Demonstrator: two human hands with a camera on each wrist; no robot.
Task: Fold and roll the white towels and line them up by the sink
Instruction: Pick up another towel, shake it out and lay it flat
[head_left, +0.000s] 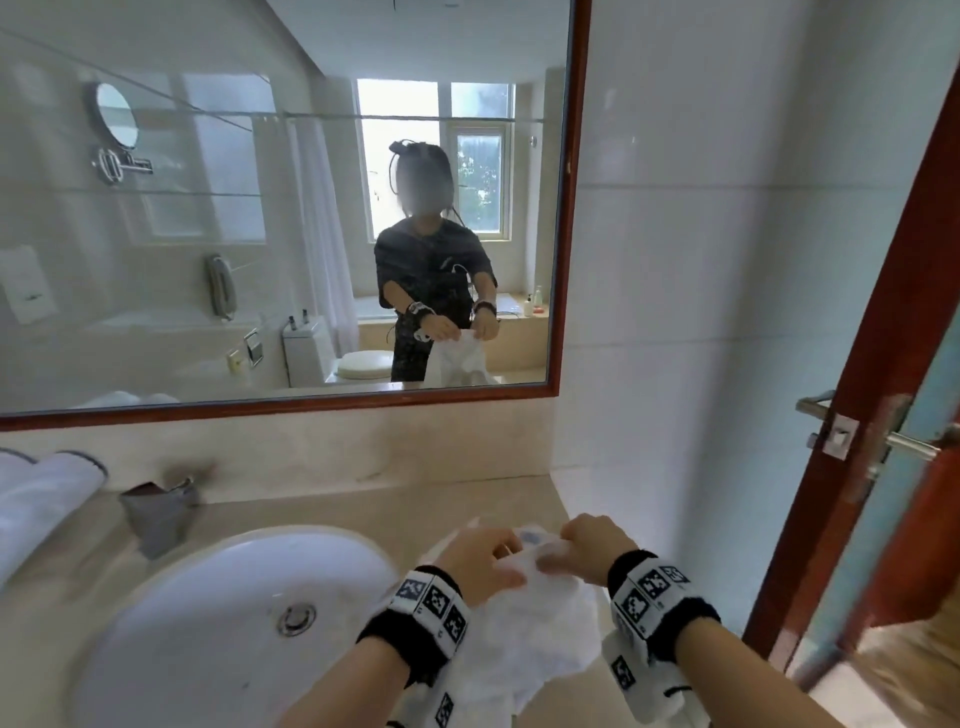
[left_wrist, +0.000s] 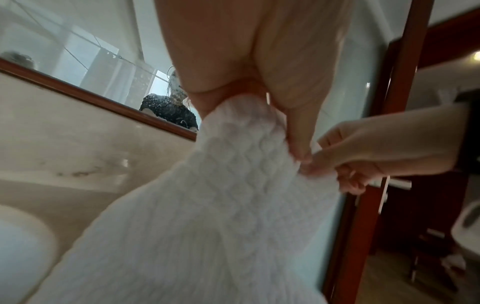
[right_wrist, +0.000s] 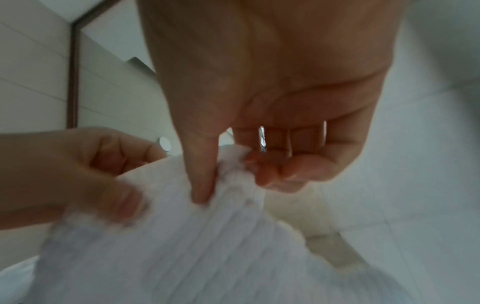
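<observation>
A white waffle-textured towel (head_left: 535, 618) hangs bunched from both my hands above the counter, to the right of the white sink (head_left: 171, 623). My left hand (head_left: 480, 558) pinches its top edge, and the left wrist view shows the towel (left_wrist: 221, 205) caught between thumb and fingers of that left hand (left_wrist: 265, 115). My right hand (head_left: 592, 543) grips the same edge just to the right; in the right wrist view its fingers (right_wrist: 262, 170) curl round a gathered fold of towel (right_wrist: 182, 236). The two hands are close together.
Rolled white towels (head_left: 41, 499) lie on the beige counter (head_left: 363, 509) at the far left, with a metal faucet (head_left: 161, 512) behind the basin. A red-framed mirror (head_left: 291, 208) covers the wall. A wooden door with a metal handle (head_left: 883, 441) stands close on the right.
</observation>
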